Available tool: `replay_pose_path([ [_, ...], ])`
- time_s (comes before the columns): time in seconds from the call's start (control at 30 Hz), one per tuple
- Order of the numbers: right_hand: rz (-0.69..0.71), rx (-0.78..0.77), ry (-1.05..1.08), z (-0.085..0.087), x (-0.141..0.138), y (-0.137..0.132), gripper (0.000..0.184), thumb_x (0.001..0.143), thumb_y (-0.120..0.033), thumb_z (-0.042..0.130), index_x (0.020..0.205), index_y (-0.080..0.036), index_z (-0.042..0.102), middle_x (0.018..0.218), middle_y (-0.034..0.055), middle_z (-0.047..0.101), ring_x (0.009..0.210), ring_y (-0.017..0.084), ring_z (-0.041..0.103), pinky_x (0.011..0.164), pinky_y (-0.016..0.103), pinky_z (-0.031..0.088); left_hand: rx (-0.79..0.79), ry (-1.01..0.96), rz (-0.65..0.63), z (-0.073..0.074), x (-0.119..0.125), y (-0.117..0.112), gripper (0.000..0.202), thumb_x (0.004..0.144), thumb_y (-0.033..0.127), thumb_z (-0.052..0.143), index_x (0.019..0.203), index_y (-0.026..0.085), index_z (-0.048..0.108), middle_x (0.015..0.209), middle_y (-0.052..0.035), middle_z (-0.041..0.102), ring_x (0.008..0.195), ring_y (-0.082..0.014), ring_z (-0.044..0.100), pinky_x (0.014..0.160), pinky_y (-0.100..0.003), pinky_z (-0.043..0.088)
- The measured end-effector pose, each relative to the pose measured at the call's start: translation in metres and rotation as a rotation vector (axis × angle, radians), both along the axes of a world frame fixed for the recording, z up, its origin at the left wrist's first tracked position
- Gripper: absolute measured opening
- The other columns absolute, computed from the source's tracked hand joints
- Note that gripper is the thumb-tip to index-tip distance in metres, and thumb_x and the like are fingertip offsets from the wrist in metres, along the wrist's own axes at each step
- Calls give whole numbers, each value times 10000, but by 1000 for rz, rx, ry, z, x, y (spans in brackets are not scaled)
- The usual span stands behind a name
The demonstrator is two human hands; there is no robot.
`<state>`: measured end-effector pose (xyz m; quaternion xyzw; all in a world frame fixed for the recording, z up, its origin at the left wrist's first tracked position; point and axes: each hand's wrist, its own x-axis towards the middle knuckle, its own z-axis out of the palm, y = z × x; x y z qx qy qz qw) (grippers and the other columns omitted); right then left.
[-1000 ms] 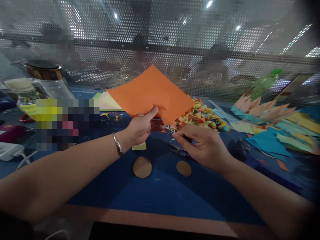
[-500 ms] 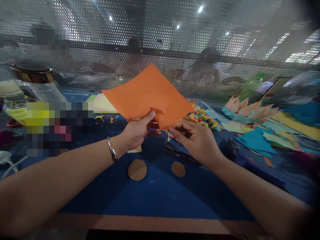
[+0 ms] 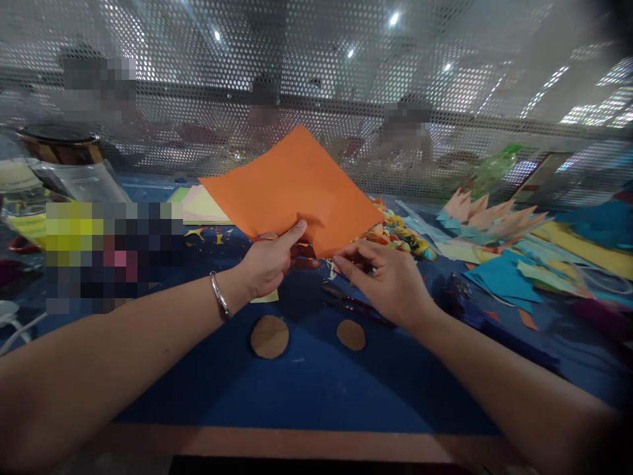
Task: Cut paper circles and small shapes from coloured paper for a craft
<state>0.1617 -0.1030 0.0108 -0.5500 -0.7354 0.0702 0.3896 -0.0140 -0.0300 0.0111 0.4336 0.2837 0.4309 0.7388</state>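
Observation:
An orange sheet of paper [image 3: 297,181] is held up over the table, one corner pointing away and its surface slightly bowed. My left hand [image 3: 271,260] grips its near edge, thumb on top and fingers underneath. At the near corner, my right hand [image 3: 383,274] pinches the paper between thumb and index finger. Below the hands lie two brown round cutouts, a larger disc [image 3: 270,336] on the left and a smaller disc [image 3: 351,335] on the right. Dark scissors [image 3: 353,303] rest on the table, partly covered by my right hand.
A blue stapler-like tool [image 3: 494,323] and teal paper pieces [image 3: 507,280] lie to the right. Behind them stands a row of pointed peach paper shapes [image 3: 494,211]. A clear jar [image 3: 93,175] is at left. A perforated metal screen [image 3: 316,66] closes off the back, with people beyond.
Both hands keep the same hold on the orange paper. The whole view has shifted very slightly.

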Motion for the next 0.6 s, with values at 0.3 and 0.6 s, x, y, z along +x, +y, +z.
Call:
replay_pose_path([
  [0.3,74,221,-230,3,-3,-1,162,904,-220,554,748,-193,589,637,-4,587,569,120,536,557,243,399,-78,-6,47,7,3,-9,172,959,237,532,889,131,647,837,-58,693,678,-132,651,636,-286,560],
  [0.6,184,324,-327,-1,-8,-6,169,926,-189,518,774,-185,593,672,8,604,576,120,557,580,248,428,-96,-141,282,15,-3,11,56,914,159,598,887,146,645,735,-8,688,659,-115,658,679,-261,572],
])
